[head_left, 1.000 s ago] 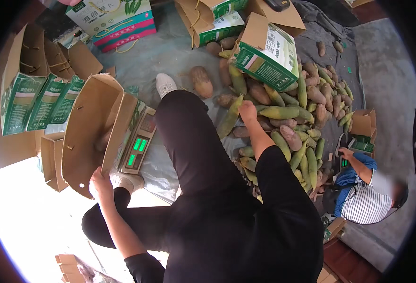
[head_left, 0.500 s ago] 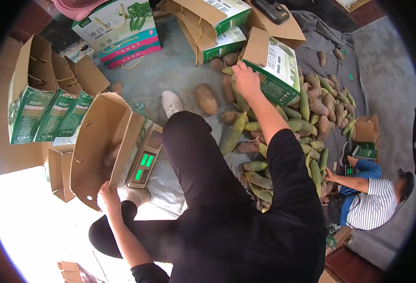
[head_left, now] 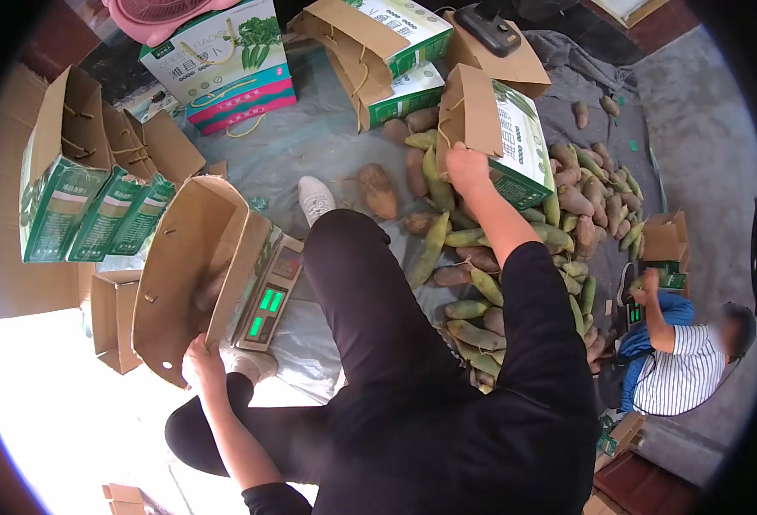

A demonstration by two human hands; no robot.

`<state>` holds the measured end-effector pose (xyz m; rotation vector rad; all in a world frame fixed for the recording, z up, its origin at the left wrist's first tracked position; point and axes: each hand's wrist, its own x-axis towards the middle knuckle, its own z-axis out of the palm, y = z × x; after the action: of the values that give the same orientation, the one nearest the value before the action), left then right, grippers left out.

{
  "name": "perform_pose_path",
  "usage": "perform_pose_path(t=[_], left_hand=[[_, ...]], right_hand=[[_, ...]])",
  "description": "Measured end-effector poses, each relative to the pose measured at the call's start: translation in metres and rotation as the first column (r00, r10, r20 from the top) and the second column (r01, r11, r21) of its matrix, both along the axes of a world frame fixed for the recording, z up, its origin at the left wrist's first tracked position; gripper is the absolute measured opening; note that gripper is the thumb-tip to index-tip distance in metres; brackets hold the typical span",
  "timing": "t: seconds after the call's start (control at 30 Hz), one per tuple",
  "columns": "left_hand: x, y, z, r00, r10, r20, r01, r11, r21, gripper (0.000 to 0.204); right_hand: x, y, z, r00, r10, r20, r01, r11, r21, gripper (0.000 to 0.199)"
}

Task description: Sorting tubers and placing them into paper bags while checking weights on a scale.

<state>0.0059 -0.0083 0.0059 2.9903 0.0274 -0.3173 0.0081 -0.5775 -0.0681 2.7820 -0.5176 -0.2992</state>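
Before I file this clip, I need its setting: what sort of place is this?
Likely an improvised produce-packing area: a heap of what look like green and brown radishes, green-and-white cardboard cartons around it, and a digital scale with lit green digits.

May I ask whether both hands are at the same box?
No, the left hand holds the edge of an open brown box, and the right hand is at a green-and-white box.

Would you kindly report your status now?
Left hand gripping open carton by rim. Right hand at green-and-white carton. Green radishes heaped beside it.
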Motion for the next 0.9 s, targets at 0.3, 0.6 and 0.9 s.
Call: perform_pose_path(t=[0.3,0.6,0.9], left_hand=[[-0.003,0.002,0.001,1.000,-0.022,0.003,0.022,1.000,-0.014,0.019],[-0.001,0.008,-0.010,1.000,-0.015,-0.003,0.015,0.999,-0.030,0.017],[-0.003,0.013,-0.014,1.000,-0.008,0.005,0.008,1.000,-0.011,0.019]], right_hand=[[-0.042,-0.043,0.096,0.999,-0.051,0.004,0.051,0.981,-0.186,0.012],[-0.096,-0.019,0.233,0.877,-0.038,0.479,-0.074,0.975,0.212,0.023],[-0.078,0.007,0.297,0.683,0.154,0.714,-0.271,0.961,0.052,0.020]])
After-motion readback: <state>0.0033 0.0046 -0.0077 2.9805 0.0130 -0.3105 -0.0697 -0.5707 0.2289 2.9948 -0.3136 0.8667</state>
